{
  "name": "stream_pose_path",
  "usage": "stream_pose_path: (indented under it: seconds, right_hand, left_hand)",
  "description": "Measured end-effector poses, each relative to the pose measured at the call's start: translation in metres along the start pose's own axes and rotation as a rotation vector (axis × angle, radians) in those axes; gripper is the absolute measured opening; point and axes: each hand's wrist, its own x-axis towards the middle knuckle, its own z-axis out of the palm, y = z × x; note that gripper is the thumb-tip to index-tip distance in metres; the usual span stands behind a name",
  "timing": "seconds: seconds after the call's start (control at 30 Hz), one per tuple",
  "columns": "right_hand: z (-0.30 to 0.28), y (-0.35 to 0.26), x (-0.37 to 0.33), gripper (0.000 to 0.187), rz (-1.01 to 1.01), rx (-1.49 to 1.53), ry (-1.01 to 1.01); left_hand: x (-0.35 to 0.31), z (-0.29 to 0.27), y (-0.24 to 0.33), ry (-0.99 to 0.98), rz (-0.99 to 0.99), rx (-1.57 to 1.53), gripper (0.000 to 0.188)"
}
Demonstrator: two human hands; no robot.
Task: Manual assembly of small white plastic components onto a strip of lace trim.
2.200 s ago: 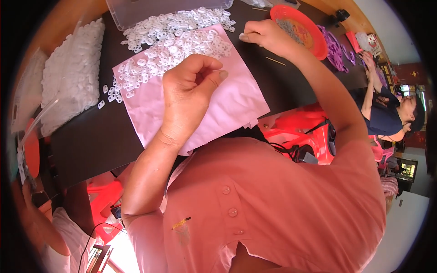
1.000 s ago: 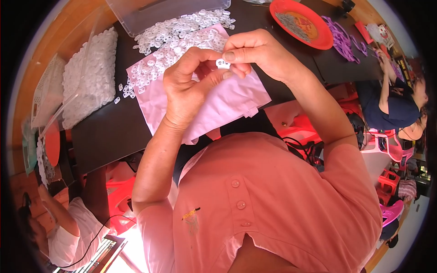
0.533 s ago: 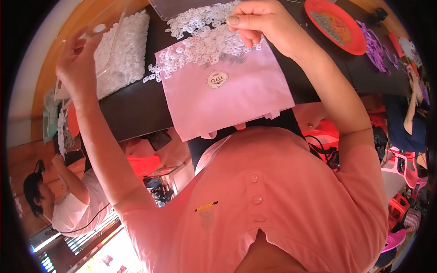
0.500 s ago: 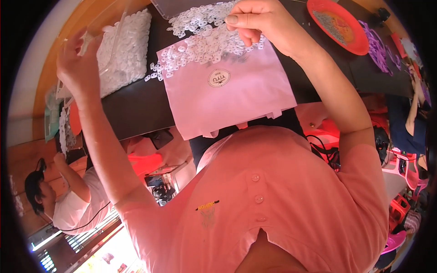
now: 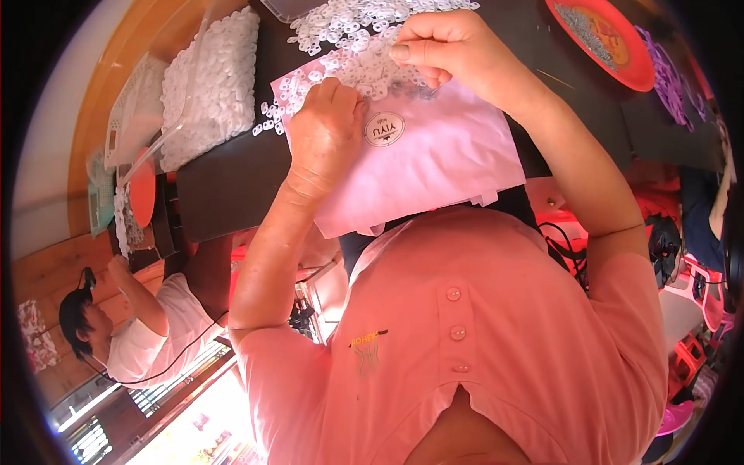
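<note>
A pink cloth bag (image 5: 434,167) with a round printed patch lies at the table's near edge. Small white plastic pieces with holes (image 5: 372,77) are scattered over its far part, beside a few grey metal bits (image 5: 415,91). My left hand (image 5: 325,128) is closed over the bag's left side, its fingertips curled out of sight among the white pieces. To the right, my right hand (image 5: 457,54) hovers over the pieces with thumb and fingers pinched together. Whatever either hand holds is too small or hidden to make out.
More white pieces (image 5: 349,22) lie heaped beyond the bag. A packed block of white pieces (image 5: 213,89) stands at left on the dark table (image 5: 225,194). At far right are a red plate (image 5: 642,76) of metal bits and purple strips (image 5: 670,85). Another person (image 5: 147,337) sits at left.
My left hand has come from beside the packed block at far left to the bag, and its fingers have closed. My right hand stays pinched over the pieces.
</note>
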Motion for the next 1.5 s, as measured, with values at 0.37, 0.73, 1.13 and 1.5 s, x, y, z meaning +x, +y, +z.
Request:
stream_pose_path:
  seconds: [0.37, 0.73, 1.13, 1.5]
  right_hand:
    - [0.011, 0.006, -0.004, 0.011, -0.298, -0.164, -0.033]
    - [0.018, 0.004, -0.004, 0.008, -0.261, -0.023, -0.036]
    - [0.008, -0.001, -0.003, 0.004, -0.146, 0.016, -0.062]
    - [-0.002, 0.002, -0.003, 0.007, -0.192, -0.395, -0.287]
  left_hand:
    - [0.005, -0.021, 0.022, -0.028, -0.75, -1.18, 0.01]
    - [0.012, -0.02, 0.032, -0.055, -0.875, -1.598, 0.016]
    - [-0.002, -0.017, 0.014, -0.009, -0.563, -0.841, 0.011]
    - [0.011, 0.003, 0.005, -0.012, -0.116, -0.182, 0.01]
